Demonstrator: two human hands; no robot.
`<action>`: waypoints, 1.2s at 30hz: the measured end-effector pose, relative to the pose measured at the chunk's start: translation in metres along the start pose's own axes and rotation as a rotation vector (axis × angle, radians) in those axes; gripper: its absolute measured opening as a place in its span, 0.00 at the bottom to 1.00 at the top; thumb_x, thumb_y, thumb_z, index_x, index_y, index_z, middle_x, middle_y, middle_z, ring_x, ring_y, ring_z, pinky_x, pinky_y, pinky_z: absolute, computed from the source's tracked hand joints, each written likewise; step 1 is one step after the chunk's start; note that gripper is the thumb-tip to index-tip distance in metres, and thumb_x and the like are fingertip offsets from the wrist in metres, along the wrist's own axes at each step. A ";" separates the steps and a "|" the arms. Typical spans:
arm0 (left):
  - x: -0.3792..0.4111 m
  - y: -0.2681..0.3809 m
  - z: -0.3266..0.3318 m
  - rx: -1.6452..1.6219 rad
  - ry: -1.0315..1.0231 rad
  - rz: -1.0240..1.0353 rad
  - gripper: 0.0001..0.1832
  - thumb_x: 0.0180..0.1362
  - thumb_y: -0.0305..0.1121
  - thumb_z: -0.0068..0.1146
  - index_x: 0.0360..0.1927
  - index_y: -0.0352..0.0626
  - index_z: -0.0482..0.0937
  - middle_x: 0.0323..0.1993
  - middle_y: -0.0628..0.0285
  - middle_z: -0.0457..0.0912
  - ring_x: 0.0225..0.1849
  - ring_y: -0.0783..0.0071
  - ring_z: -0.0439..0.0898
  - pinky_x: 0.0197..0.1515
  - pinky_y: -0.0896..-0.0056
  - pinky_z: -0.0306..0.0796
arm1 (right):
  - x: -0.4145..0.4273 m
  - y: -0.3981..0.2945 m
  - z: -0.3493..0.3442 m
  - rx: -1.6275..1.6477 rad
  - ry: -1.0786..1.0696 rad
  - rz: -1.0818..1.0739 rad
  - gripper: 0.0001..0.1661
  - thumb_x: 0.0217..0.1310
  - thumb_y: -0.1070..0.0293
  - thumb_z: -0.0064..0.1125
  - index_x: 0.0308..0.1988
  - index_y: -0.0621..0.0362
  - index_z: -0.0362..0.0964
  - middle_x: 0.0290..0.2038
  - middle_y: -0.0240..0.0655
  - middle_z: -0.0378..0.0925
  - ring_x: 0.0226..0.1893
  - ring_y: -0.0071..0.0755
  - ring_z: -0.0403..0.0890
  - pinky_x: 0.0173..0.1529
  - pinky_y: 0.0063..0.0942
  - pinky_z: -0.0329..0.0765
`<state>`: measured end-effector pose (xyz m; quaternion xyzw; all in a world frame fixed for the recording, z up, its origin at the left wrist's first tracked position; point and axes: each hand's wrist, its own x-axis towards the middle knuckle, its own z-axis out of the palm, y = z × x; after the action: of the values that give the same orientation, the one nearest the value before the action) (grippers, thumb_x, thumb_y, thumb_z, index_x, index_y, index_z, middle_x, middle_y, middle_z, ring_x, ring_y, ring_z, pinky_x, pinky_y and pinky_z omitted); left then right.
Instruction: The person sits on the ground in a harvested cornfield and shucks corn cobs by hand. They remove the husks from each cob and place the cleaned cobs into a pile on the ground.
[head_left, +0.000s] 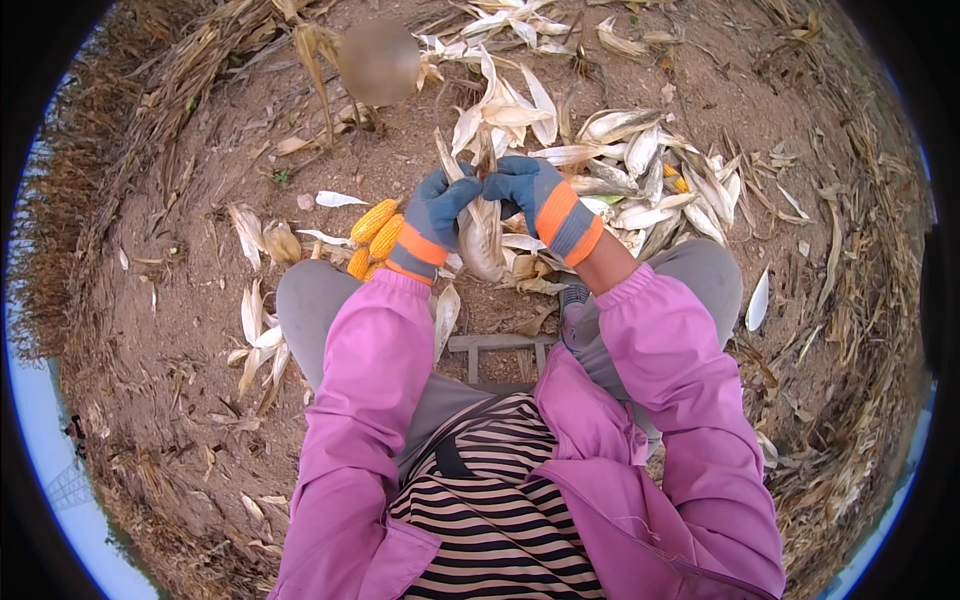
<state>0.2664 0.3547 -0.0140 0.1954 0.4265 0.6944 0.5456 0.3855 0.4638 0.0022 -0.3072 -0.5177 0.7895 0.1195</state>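
Observation:
Both hands wear blue-grey gloves with orange cuffs and meet at the tip of a dry ear of corn in its husk (482, 244). My left hand (444, 206) pinches the husk's top from the left, beside a pale strip of husk that points up and away. My right hand (534, 191) grips the same tip from the right. The ear hangs below the fingers with its thick end towards me; its kernels are hidden. Left of my left hand, several husked yellow corn cobs (373, 217) lie together on the soil.
A heap of husks and unhusked ears (637, 161) lies to the right, with a partly bared cob (675, 178) in it. Loose husks (502, 109) lie ahead, others (262, 334) at the left. Between my legs is a low frame (499, 343). Dry stalks (319, 67) stand at upper left.

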 end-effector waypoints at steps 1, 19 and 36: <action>-0.001 0.001 0.001 -0.009 -0.017 0.001 0.12 0.50 0.26 0.50 0.39 0.38 0.71 0.35 0.61 0.76 0.36 0.74 0.75 0.41 0.73 0.70 | -0.002 -0.001 0.001 0.025 -0.006 0.010 0.05 0.43 0.72 0.58 0.26 0.58 0.72 0.22 0.27 0.72 0.20 0.20 0.72 0.26 0.18 0.71; -0.001 -0.009 -0.004 -0.042 -0.022 0.058 0.14 0.51 0.24 0.49 0.43 0.41 0.70 0.36 0.64 0.74 0.37 0.74 0.74 0.43 0.72 0.68 | -0.003 -0.004 -0.001 -0.132 -0.010 -0.046 0.06 0.44 0.71 0.56 0.26 0.60 0.73 0.22 0.29 0.73 0.21 0.19 0.71 0.26 0.18 0.69; -0.004 -0.008 0.000 -0.012 0.038 0.080 0.07 0.50 0.27 0.49 0.34 0.43 0.71 0.30 0.70 0.69 0.33 0.83 0.68 0.36 0.80 0.64 | 0.002 -0.004 -0.012 0.000 0.074 -0.032 0.06 0.45 0.68 0.56 0.28 0.57 0.72 0.21 0.27 0.71 0.22 0.21 0.72 0.25 0.18 0.69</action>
<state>0.2725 0.3514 -0.0198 0.1956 0.4246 0.7218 0.5104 0.3908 0.4760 0.0014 -0.3282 -0.5178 0.7755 0.1511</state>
